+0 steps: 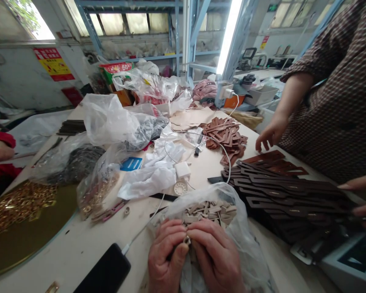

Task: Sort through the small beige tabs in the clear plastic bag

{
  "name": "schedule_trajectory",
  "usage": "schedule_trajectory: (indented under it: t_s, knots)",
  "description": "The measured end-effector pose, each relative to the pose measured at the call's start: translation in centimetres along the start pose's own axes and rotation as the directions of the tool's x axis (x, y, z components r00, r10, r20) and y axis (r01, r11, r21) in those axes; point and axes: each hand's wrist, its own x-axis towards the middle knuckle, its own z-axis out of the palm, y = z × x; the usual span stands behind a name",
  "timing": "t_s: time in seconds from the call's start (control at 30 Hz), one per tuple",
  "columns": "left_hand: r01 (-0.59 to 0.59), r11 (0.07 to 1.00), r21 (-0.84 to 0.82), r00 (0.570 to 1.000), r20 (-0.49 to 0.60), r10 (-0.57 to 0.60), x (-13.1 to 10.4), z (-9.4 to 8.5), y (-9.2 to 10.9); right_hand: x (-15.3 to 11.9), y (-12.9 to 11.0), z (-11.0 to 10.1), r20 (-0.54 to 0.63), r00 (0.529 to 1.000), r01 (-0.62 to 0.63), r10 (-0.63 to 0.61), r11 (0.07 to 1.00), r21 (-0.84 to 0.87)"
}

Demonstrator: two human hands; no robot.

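Both hands are pressed together at the table's near edge. A small metal fitting point(187, 240) is pinched between the left hand point(166, 260) and the right hand point(215, 258), fingertips closed tight on it; whatever is attached beneath is hidden by the fingers.

Judgement on doing it well: the fitting should be kept square between the thumbs and pressure applied evenly, with the part held over the bag so that nothing dropped is lost.

Containers, largest first:
- Far left of the grip: a round green tray point(33, 232), heaped with gold-coloured hardware point(15, 205).
- Up and left of the grip: clear plastic bags point(110, 118), dark pieces inside, kind not readable.
- Directly under and just beyond the grip: an open clear bag point(228, 195), filled with small beige tabs point(210, 211).

Loose, right of the grip: dark brown straps point(280, 187) laid flat, touched by another person's hand point(270, 136). A black phone point(105, 272) lies just left of the grip, cable attached.
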Motion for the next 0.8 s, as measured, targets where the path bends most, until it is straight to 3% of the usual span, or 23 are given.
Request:
schedule_trajectory:
  t_s: [0.23, 0.47, 0.8]
  knots:
    - [-0.014, 0.999, 0.033, 1.0, -0.02, 0.015, -0.21, 0.26, -0.2, -0.5, 0.24, 0.15, 0.005, 1.0, -0.016, 0.016, 1.0, -0.002]
    - [-0.128, 0.986, 0.107, 0.991, -0.022, 0.131, -0.16, 0.56, -0.08, -0.29, 0.24, 0.25, -0.029, 0.999, -0.024, 0.024, 1.0, -0.006]
    - [-0.086, 0.994, 0.066, 0.996, -0.007, 0.086, -0.07, 0.52, -0.12, -0.51, 0.28, 0.12, -0.022, 1.0, 0.009, -0.009, 1.0, -0.015]
